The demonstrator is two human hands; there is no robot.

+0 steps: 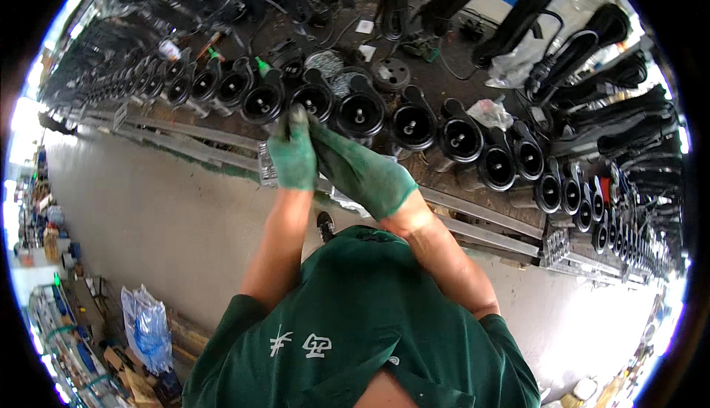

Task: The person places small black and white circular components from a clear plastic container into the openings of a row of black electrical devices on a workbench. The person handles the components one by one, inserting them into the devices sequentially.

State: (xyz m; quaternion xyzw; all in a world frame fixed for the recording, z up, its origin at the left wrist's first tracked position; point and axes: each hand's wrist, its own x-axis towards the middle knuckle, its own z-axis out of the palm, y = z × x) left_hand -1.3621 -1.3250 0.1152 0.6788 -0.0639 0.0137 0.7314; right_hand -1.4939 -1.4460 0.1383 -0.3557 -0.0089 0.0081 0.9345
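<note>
Both my hands wear green-stained work gloves and meet at the near rim of a black round housing [311,100] in a long row on the bench. My left hand [293,154] is closed, its thumb and fingertips against that rim. From the right, my right hand [364,173] reaches across with its fingers pressed together at the same spot; its fingertips are partly hidden. Similar black housings stand on either side, one on the left [262,103] and another on the right [360,115]. Each is an open cup with a small metal shaft in the middle.
Coiled black cables [518,19] lie along the back of the bench. Behind the row are a grey round plate with holes [391,73] and a green-tipped bottle [263,66]. A metal rail [481,234] edges the bench. A crumpled plastic bag [491,114] lies to the right.
</note>
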